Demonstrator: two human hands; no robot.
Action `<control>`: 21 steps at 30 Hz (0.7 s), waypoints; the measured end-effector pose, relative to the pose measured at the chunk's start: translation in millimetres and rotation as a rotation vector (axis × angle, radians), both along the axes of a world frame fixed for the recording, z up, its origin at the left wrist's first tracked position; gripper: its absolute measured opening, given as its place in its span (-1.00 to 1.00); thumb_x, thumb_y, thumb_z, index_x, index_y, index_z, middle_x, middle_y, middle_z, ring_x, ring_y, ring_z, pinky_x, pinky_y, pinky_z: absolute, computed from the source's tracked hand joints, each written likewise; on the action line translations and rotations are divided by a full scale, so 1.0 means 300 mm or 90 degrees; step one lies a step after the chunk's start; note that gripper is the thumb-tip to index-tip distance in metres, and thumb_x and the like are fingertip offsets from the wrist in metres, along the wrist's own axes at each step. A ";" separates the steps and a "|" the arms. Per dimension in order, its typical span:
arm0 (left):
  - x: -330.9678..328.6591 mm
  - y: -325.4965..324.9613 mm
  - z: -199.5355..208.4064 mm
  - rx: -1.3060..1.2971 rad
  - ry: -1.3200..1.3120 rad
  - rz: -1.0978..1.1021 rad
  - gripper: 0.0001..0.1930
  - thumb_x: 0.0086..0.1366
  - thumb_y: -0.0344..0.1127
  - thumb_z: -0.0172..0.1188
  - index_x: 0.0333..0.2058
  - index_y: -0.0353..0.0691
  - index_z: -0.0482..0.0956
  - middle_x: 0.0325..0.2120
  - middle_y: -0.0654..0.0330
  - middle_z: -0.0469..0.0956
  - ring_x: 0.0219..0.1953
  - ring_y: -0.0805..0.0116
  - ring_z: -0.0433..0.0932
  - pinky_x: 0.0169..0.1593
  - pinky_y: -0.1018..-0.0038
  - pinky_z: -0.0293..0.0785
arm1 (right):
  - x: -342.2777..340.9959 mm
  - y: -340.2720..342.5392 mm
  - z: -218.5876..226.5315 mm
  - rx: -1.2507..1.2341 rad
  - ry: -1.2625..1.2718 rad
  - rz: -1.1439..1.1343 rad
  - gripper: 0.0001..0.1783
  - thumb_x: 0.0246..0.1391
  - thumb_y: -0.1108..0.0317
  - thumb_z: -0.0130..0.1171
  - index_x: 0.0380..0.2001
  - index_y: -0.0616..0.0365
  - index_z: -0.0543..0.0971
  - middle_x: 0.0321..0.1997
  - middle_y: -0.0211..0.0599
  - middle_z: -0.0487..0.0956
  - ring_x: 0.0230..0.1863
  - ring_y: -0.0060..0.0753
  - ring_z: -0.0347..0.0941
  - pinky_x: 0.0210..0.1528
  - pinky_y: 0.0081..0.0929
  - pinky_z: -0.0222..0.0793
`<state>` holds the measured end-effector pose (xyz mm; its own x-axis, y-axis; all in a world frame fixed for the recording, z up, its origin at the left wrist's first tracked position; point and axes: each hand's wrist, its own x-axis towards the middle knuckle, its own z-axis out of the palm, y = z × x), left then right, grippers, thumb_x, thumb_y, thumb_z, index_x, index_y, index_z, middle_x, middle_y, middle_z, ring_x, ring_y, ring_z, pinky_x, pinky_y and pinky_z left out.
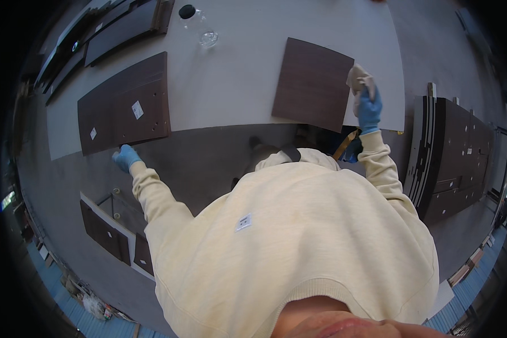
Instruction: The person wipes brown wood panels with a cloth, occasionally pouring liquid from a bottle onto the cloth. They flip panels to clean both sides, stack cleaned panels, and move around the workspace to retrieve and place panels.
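My right hand (369,110), in a blue glove, is closed round a crumpled off-white cloth (359,79). The cloth is at the right edge of a dark brown panel (311,81) lying on the pale table. My left hand (127,158), gloved in blue too, has its fingers curled in at the near edge of another dark brown panel (124,107). What it holds, if anything, is hidden. This left panel carries white labels and has small holes along its right side.
A clear bottle with a black cap (199,27) lies on the pale table (225,84). More brown panels (124,31) are at the far left. A tall stack of panels (453,158) stands on the right. Behind my left arm is a cart with panels (106,232).
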<state>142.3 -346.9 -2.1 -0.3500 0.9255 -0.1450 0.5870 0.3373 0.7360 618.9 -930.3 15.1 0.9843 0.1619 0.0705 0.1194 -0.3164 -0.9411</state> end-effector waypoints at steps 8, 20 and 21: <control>0.760 -0.884 -0.075 0.299 0.002 -0.826 -0.48 0.26 -0.43 0.23 0.23 -0.29 0.52 0.19 -0.13 0.52 0.27 -0.13 0.46 0.34 0.18 0.38 | -0.263 0.221 -0.198 -0.487 -0.389 0.640 -0.35 0.10 0.18 0.22 0.30 -0.09 0.47 0.52 -0.28 0.30 0.63 -0.03 -0.06 0.56 0.44 -0.43; 0.931 -1.128 -0.261 0.191 0.201 -1.017 -0.26 0.47 -0.01 0.06 0.50 -0.17 0.08 0.51 0.03 0.08 0.55 -0.02 0.00 0.56 0.01 -0.17 | 0.466 0.283 -0.298 -0.417 -0.296 0.090 -0.58 0.30 0.20 0.11 0.18 0.02 0.54 0.39 -0.13 0.41 0.43 0.04 0.28 0.42 0.04 0.16; 0.934 -1.129 -0.258 0.160 0.209 -1.025 -0.26 0.47 -0.01 0.06 0.50 -0.17 0.09 0.51 0.03 0.08 0.55 -0.02 0.00 0.56 0.01 -0.17 | 0.526 0.250 -0.287 -0.358 -0.144 -0.007 -0.63 0.33 0.21 0.11 0.14 0.05 0.56 0.34 -0.10 0.47 0.37 0.03 0.36 0.38 0.00 0.24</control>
<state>422.4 -685.7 -79.4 0.9408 0.3329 -0.0638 0.3240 -0.8279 0.4579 776.8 -855.2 -70.9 0.9566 0.2254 0.1848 0.2913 -0.7602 -0.5807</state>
